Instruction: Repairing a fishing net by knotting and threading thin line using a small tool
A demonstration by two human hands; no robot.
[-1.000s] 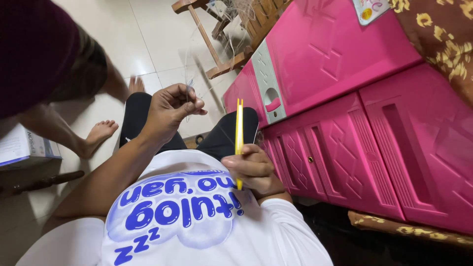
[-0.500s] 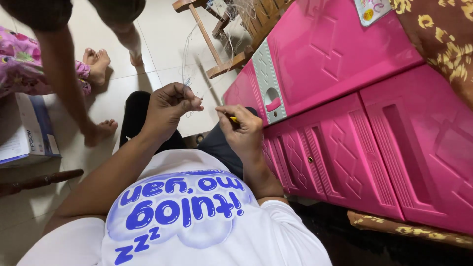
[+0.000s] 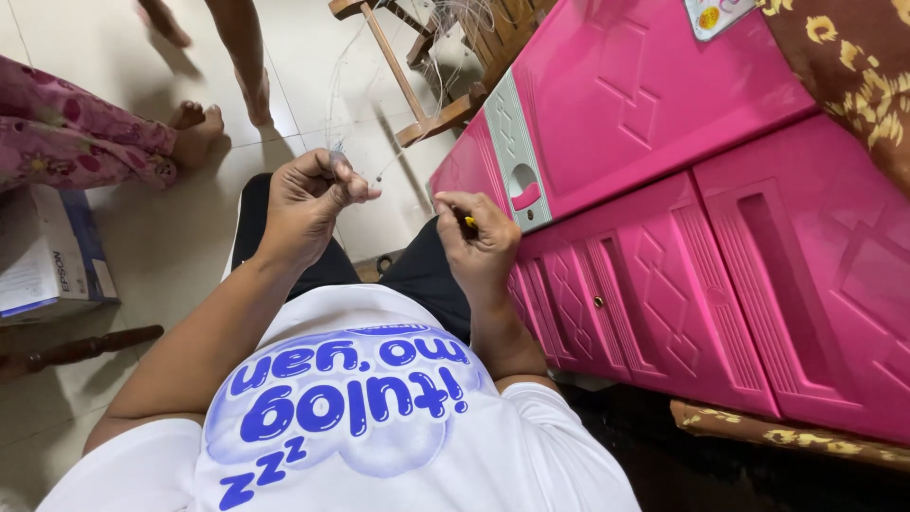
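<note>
Clear thin line (image 3: 334, 104) pinched in left hand (image 3: 308, 194), yellow tool (image 3: 469, 223) gripped in right hand (image 3: 479, 242); likely tangling if slackened.

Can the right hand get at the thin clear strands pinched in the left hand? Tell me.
Probably yes: the right hand sits close beside the left hand, with nothing between them and the thin clear strands.

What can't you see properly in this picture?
- Yellow tool, head view: only a tip shows; the right hand covers the rest.
- Thin clear line, head view: too fine to follow; what the left hand fingers pinch is hidden.
- Wooden frame, head view: cut off by the top edge.
- Bystander's legs, head view: cut off at the top.
</note>
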